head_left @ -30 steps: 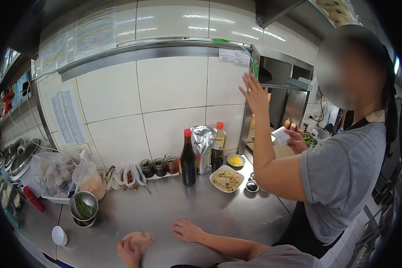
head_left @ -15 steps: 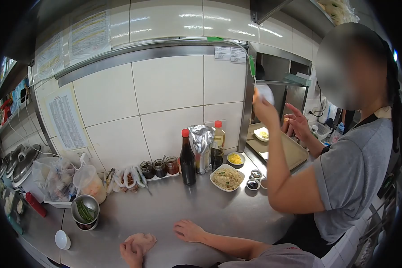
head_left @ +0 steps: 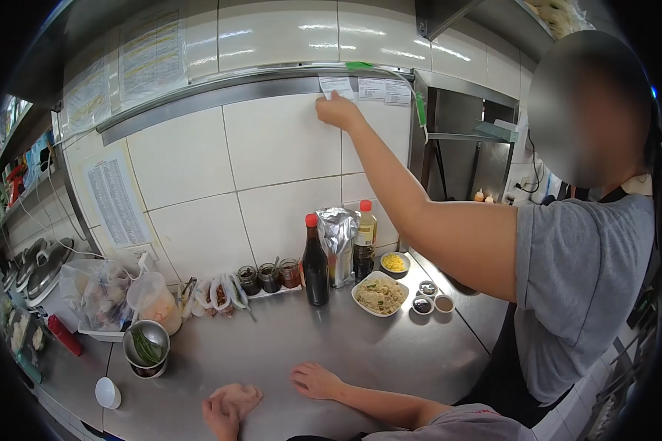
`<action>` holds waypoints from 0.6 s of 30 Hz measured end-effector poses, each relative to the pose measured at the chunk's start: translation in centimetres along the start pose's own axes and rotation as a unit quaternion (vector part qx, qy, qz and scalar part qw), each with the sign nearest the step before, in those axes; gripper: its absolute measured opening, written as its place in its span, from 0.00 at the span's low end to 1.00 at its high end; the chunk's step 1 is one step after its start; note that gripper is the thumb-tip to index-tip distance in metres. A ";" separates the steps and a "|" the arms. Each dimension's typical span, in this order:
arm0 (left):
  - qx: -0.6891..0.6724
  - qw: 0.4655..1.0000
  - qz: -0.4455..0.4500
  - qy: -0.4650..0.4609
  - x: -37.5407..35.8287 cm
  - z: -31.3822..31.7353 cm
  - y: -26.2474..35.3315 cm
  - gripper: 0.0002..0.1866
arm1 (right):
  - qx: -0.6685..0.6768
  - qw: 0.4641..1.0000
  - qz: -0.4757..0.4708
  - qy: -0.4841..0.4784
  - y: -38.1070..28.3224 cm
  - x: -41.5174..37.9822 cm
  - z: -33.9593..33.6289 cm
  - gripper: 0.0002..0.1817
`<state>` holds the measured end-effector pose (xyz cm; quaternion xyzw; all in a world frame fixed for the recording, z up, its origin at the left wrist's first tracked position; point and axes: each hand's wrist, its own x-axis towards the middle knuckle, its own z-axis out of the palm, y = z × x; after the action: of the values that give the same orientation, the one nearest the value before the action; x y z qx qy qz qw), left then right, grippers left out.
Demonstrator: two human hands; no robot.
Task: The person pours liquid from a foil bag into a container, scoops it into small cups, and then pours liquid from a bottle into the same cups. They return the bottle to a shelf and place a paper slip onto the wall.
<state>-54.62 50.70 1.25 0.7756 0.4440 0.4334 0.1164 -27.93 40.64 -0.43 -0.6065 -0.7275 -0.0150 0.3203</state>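
Note:
At the front edge of the steel counter (head_left: 272, 349), my left hand (head_left: 219, 416) is closed on the near left side of a crumpled pale pink cloth (head_left: 244, 398). Some of its fingers are hidden by the hand itself. My right hand (head_left: 315, 380) lies palm down on the bare steel to the right of the cloth, fingers loosely stretched and holding nothing. Beyond it stand a dark sauce bottle (head_left: 316, 268) with a red cap and a square white bowl of fried rice (head_left: 380, 298).
On the right, a co-worker's hand (head_left: 338, 112) holds a paper slip (head_left: 336, 87) against the wall rail. Small sauce cups (head_left: 422, 305) sit beside the rice. At left are a metal bowl of green vegetables (head_left: 146, 345), a white cup (head_left: 108, 394) and a plastic jug (head_left: 154, 303).
The co-worker's arm has swung left and up, bringing the paper slip to the wall rail. My hands and the cloth have stayed in place; the view has shifted slightly.

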 end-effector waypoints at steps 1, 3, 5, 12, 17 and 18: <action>-0.001 1.000 -0.004 -0.001 0.0 0.0 0.1 0.13 | 0.000 1.000 0.000 0.000 0.0 0.0 0.0 0.11; 0.001 1.000 -0.002 0.000 0.0 0.1 0.0 0.13 | 0.004 1.000 0.005 -0.004 0.0 0.0 0.0 0.11; 0.005 1.000 0.000 0.000 -0.1 0.0 0.0 0.13 | 0.003 1.000 0.007 -0.008 -0.1 0.0 -0.1 0.11; 0.010 1.000 -0.004 -0.001 0.0 0.2 -0.2 0.13 | 0.001 1.000 0.019 -0.022 -0.3 0.0 -0.4 0.12; 0.007 1.000 -0.002 0.000 0.0 0.1 0.0 0.13 | -0.005 1.000 0.014 -0.005 -0.2 0.0 -0.1 0.10; 0.005 1.000 -0.001 -0.001 0.0 0.1 0.0 0.13 | 0.001 1.000 0.015 -0.004 -0.2 0.0 -0.1 0.10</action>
<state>-54.54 50.71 1.23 0.7761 0.4471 0.4301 0.1130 -28.05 40.55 -0.24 -0.6169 -0.7198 -0.0071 0.3181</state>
